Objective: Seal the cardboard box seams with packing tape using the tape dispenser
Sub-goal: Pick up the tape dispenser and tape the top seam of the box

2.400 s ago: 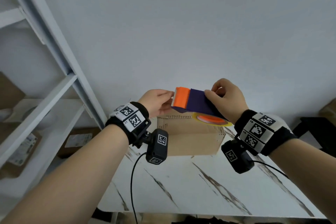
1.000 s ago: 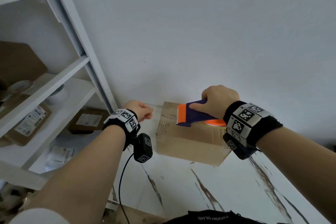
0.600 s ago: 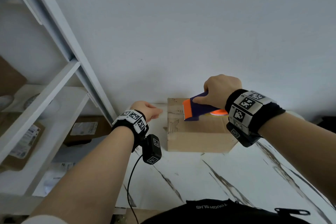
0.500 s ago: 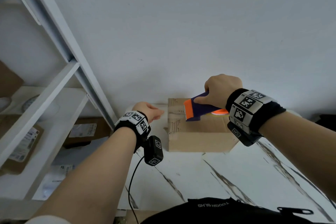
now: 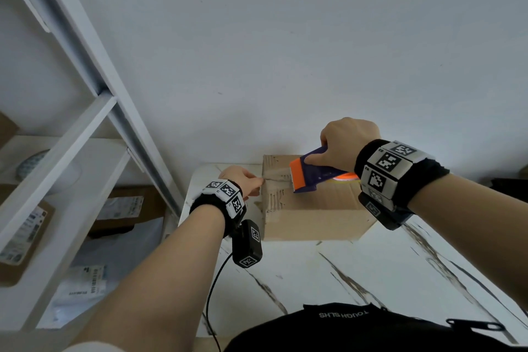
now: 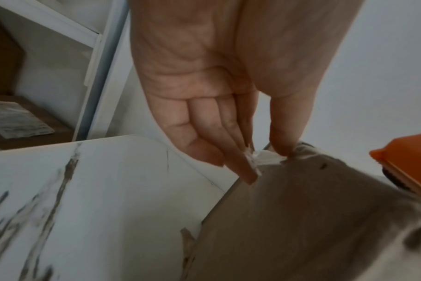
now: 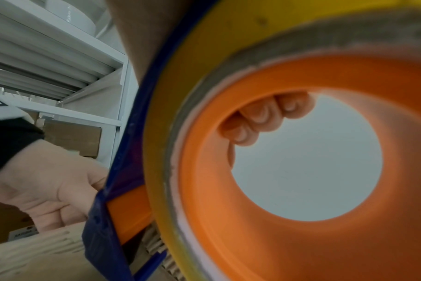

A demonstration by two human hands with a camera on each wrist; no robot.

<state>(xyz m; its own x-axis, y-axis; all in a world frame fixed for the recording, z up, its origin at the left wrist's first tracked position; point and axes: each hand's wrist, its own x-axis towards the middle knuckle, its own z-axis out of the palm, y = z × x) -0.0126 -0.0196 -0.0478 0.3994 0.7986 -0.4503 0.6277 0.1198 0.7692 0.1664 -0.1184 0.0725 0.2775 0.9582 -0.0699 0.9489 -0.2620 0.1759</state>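
Observation:
A brown cardboard box (image 5: 314,208) sits at the far end of the white marbled table (image 5: 371,271). My right hand (image 5: 340,151) grips the purple and orange tape dispenser (image 5: 311,176) on the box top, orange end pointing left. A short strip of clear tape (image 5: 275,178) runs from it to the box's left top edge. There my left hand (image 5: 255,181) pinches the tape end (image 6: 252,158) between thumb and fingers, against the box (image 6: 312,218). In the right wrist view the yellow tape roll (image 7: 180,91) and its orange core (image 7: 228,218) fill the picture; my fingers (image 7: 264,117) show through the hole.
A white shelf unit (image 5: 85,128) with parcels (image 5: 25,234) stands close on the left. A plain wall (image 5: 285,37) rises just behind the box. A black fabric item (image 5: 357,326) lies at the table's near edge. A cable (image 5: 211,288) hangs from my left wrist.
Both hands held the dispenser in the air above the box; now the right hand has brought it down onto the box top. The left hand moved to the box's left edge with the tape end.

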